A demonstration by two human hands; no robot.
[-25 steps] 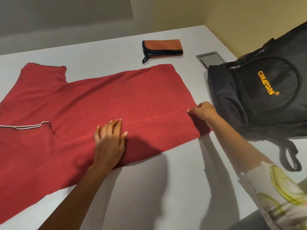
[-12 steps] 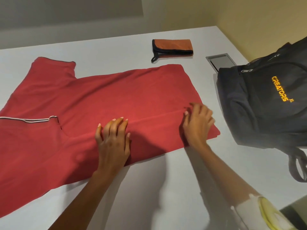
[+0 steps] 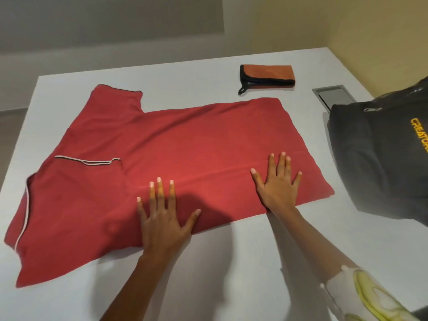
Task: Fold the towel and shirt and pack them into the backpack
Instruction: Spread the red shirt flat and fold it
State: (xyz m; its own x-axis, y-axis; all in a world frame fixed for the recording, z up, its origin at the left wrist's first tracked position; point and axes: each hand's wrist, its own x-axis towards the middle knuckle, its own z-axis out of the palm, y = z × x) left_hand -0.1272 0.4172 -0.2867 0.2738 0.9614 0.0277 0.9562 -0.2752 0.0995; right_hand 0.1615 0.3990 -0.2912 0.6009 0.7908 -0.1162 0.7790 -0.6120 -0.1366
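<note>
a white table lies under the right fingers. a metal hatch sits flush in it, well beyond them and to their right. a grey wall rises far ahead, a yellow wall further right.

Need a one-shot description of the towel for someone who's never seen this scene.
Start at the white table, where a big red shirt lies spread out. Beyond the shirt's far edge sits the towel, left of a metal hatch. It is the only small folded orange piece, edged in black with a black loop at its left end.
</note>
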